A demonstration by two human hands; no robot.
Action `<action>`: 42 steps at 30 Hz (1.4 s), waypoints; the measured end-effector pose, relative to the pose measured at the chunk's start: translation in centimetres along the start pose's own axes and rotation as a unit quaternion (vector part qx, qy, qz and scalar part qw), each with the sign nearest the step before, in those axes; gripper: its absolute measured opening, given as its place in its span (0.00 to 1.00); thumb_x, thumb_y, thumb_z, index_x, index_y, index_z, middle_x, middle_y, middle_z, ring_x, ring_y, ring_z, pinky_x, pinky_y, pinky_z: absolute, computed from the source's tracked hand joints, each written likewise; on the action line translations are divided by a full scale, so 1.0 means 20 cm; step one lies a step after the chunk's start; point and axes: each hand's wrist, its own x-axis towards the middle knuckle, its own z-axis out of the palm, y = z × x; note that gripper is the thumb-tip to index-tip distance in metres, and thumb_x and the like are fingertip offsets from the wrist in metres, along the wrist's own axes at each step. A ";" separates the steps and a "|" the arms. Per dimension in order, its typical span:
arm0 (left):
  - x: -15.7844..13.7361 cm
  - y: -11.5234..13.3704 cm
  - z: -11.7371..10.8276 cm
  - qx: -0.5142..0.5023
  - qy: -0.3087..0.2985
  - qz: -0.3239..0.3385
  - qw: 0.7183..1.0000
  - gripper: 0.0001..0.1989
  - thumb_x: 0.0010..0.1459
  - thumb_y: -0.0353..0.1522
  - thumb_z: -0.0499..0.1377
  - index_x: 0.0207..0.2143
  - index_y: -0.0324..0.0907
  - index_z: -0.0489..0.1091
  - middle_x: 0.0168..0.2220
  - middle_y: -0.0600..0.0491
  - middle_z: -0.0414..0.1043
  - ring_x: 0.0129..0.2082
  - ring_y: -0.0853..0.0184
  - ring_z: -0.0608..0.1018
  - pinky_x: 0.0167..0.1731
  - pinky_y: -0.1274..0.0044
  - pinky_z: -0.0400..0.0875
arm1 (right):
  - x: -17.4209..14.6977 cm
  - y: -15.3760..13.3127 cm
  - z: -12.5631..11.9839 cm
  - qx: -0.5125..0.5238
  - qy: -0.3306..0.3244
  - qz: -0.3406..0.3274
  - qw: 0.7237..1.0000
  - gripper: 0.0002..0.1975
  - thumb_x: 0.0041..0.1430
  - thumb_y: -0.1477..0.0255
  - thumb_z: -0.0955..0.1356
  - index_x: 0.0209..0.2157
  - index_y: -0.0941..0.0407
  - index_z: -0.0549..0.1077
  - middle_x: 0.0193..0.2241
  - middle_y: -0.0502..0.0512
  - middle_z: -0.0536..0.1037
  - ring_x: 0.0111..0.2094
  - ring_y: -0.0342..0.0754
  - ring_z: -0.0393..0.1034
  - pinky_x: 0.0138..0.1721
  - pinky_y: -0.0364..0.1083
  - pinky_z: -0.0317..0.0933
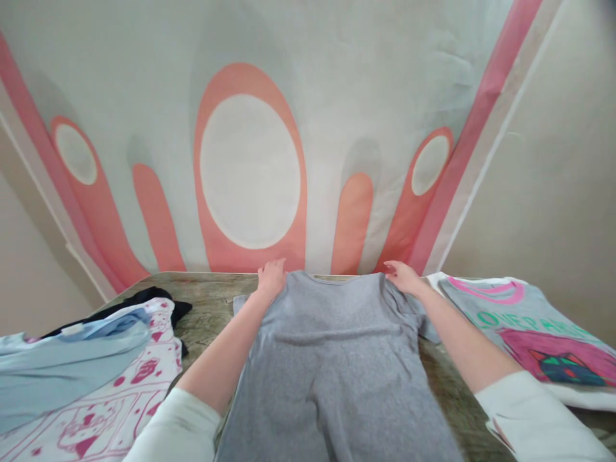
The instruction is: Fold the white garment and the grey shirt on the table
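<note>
A grey short-sleeved T-shirt (344, 346) is spread over the table in front of me, neckline at the far edge and lower part running out of view at the bottom. Creases cross its chest and middle. At its left shoulder seam in the picture, my left hand (272, 278) is closed on the fabric. My right hand (403, 278) pinches the opposite shoulder, with the sleeve hanging beneath the wrist. Some fingertips of both hands are hard to make out.
Light blue and pink-printed white clothes (81, 378) lie piled at left, with a black garment (154, 296) behind them. A folded grey shirt with pink collar and cat print (529, 327) lies at right. The wooden table (212, 305) ends near a patterned wall panel (322, 96).
</note>
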 end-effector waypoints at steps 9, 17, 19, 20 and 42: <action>-0.54 0.18 -0.09 0.034 -0.189 0.203 0.960 0.21 0.61 0.42 0.40 0.53 0.47 0.57 0.57 0.49 0.53 0.57 0.61 0.55 0.53 0.61 0.45 | -0.59 -0.13 -0.02 -0.157 -0.010 -0.047 0.986 0.09 0.54 0.72 0.62 0.37 0.57 0.68 0.38 0.57 0.70 0.36 0.46 0.67 0.39 0.43 0.56; -0.62 0.17 -0.06 0.042 -0.191 0.174 0.965 0.24 0.61 0.44 0.35 0.58 0.48 0.49 0.60 0.51 0.46 0.59 0.62 0.50 0.54 0.63 0.43 | -0.87 -0.12 -0.02 -0.140 -0.074 0.074 0.985 0.17 0.55 0.60 0.59 0.24 0.57 0.68 0.24 0.55 0.74 0.28 0.47 0.68 0.27 0.42 0.52; -0.64 0.20 -0.08 0.050 -0.192 0.153 0.968 0.26 0.61 0.45 0.34 0.58 0.47 0.48 0.60 0.49 0.45 0.59 0.61 0.49 0.54 0.61 0.45 | -0.88 -0.15 0.02 -0.124 -0.062 0.080 0.987 0.16 0.54 0.60 0.60 0.24 0.57 0.68 0.24 0.54 0.74 0.27 0.46 0.68 0.26 0.42 0.51; -0.66 0.22 -0.10 0.054 -0.188 0.148 0.969 0.26 0.61 0.46 0.34 0.58 0.46 0.47 0.61 0.48 0.44 0.59 0.60 0.49 0.53 0.61 0.45 | -0.88 -0.16 0.03 -0.115 -0.055 0.080 0.989 0.15 0.53 0.60 0.61 0.24 0.57 0.67 0.24 0.54 0.74 0.27 0.46 0.68 0.25 0.42 0.51; -0.97 0.48 -0.38 -0.087 -0.201 0.290 0.932 0.13 0.57 0.41 0.50 0.40 0.43 0.65 0.40 0.50 0.64 0.42 0.63 0.67 0.43 0.73 0.60 | -0.99 -0.06 -0.03 0.172 -0.112 0.154 0.967 0.14 0.53 0.63 0.62 0.37 0.56 0.58 0.20 0.45 0.65 0.17 0.38 0.62 0.12 0.36 0.51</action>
